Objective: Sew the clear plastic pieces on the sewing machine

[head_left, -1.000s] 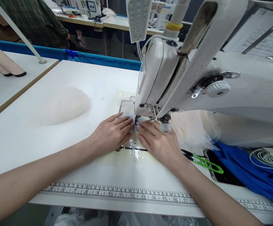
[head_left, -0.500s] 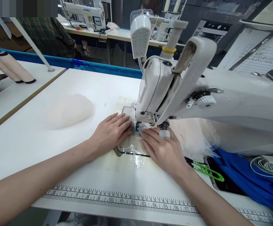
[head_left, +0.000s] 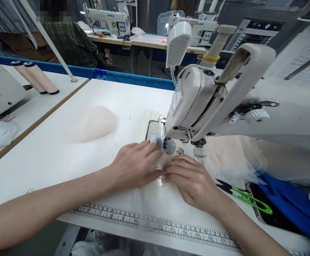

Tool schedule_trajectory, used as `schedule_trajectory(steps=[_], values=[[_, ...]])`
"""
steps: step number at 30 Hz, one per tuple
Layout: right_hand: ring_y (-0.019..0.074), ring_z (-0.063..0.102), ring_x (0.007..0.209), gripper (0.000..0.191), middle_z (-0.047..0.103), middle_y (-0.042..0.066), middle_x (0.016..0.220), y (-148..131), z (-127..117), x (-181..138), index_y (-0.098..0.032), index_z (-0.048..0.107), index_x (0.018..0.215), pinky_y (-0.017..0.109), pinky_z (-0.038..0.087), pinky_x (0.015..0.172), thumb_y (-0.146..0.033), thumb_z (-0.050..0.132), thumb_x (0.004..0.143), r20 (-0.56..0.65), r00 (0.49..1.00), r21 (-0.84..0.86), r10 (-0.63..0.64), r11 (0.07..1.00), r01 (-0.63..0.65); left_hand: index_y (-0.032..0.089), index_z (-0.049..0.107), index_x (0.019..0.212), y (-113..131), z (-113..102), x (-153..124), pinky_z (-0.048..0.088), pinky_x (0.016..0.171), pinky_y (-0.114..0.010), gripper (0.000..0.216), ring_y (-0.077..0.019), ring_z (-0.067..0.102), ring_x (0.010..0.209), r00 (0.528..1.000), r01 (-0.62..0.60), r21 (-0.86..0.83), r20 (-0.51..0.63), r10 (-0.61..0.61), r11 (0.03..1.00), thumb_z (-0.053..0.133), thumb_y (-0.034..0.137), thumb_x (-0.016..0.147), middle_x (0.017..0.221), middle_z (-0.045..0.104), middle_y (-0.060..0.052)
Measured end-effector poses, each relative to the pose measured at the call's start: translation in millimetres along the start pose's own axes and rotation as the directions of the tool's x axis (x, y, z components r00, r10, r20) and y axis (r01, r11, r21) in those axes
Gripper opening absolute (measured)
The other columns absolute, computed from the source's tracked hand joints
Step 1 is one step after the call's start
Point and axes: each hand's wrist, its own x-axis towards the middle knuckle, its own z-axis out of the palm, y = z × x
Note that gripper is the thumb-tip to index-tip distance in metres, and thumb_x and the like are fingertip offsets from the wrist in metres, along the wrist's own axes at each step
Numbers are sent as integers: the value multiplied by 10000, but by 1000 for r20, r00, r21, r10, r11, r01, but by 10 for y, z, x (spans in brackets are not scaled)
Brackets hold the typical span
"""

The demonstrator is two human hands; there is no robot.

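Note:
In front of the sewing machine's presser foot (head_left: pixel 166 144), my left hand (head_left: pixel 137 165) is curled with its fingertips turned inward, slightly blurred. My right hand (head_left: pixel 194 179) lies close beside it, thumb and fingers pressed together. Between and below the hands a very sheer pale fabric (head_left: pixel 144 199) hangs toward me, faintly veiling the printed ruler (head_left: pixel 160 227); its edges are hard to make out. Both hands appear to pinch this fabric. The shiny needle plate (head_left: pixel 157 140) shows just beyond the fingers. Another sheer beige piece (head_left: pixel 101 122) lies flat to the left.
The white sewing machine (head_left: pixel 197 99) rises over the right side. Beyond my right hand are a heap of sheer fabric (head_left: pixel 229 156), green thread snips (head_left: pixel 253 201), a phone (head_left: pixel 283 222) and blue cloth (head_left: pixel 285 199). Two thread cones (head_left: pixel 41 78) lie at left. A person (head_left: pixel 69 42) sits behind.
Both hands have come back from the presser foot toward me and closed, the left fingers curling in from lying flat. The needle plate is more exposed. The view has shifted left.

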Motion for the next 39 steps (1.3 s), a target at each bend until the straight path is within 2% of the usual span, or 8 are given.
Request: schedule_trajectory(steps=[4, 10, 15, 19, 24, 29, 34, 39], values=[[134, 653, 706, 303, 725, -9, 760, 34, -41, -37, -206, 647, 731, 320, 497, 738, -20, 429, 831, 5, 996, -8, 90, 996, -90, 164, 535, 896, -64, 84, -10, 409, 517, -265, 263, -168, 594, 683, 959, 162, 53, 226, -170, 985, 608, 415, 864, 802, 620, -18], [144, 624, 644, 200, 689, 4, 721, -47, -46, -8, -191, 633, 764, 316, 459, 668, -117, 449, 788, -35, 971, 34, 238, 971, -236, 176, 548, 802, -20, 93, -10, 354, 509, -240, 159, -115, 542, 605, 953, 257, -86, 188, -238, 963, 479, 215, 940, 753, 594, 20], [133, 584, 479, 273, 587, -59, 535, -119, -46, 28, -195, 590, 1146, 249, 455, 495, -240, 554, 879, 18, 728, 354, 685, 677, -645, 187, 558, 889, -9, 74, -9, 384, 540, -212, 102, -91, 551, 646, 976, 216, -285, 49, -211, 934, 481, 212, 951, 864, 625, 10], [114, 533, 370, 192, 527, -79, 457, -124, -64, 67, -185, 636, 1028, 213, 378, 375, -289, 577, 878, 271, 621, 568, 735, 399, -720, 186, 564, 898, -5, 74, 0, 434, 610, -214, 108, -103, 598, 717, 993, 70, -304, -69, -95, 950, 469, 182, 950, 870, 638, -8], [87, 481, 434, 244, 536, -47, 516, -129, 12, 94, -187, 637, 656, 211, 369, 412, -356, 662, 831, 65, 649, 466, 758, 552, -691, 174, 503, 1003, 99, 36, 42, 429, 504, -256, 473, -147, 586, 622, 995, 93, -322, -11, -102, 942, 557, 614, 836, 843, 624, -35], [94, 510, 501, 163, 593, -44, 577, -176, 52, 100, -207, 654, 708, 216, 383, 466, -304, 673, 839, 52, 713, 382, 699, 646, -661, 213, 488, 915, 124, 12, 62, 330, 385, -182, 101, -74, 467, 413, 859, 508, -467, 343, -381, 724, 564, 251, 860, 596, 515, 80], [109, 535, 463, 141, 575, -41, 565, -155, 10, 68, -194, 640, 869, 225, 433, 441, -335, 637, 859, 80, 708, 450, 702, 608, -654, 191, 520, 850, -36, -70, 109, 432, 404, -180, 42, -88, 590, 448, 772, 635, -695, 552, -316, 338, 554, 210, 867, 647, 612, 40], [106, 587, 485, 98, 660, -6, 696, -147, 12, 55, -201, 652, 847, 218, 475, 441, -269, 591, 884, 48, 728, 461, 684, 631, -624, 175, 588, 860, -24, -100, 127, 533, 580, -254, 98, -137, 643, 666, 806, 591, -688, 490, -331, 421, 610, 269, 848, 759, 668, -19]])
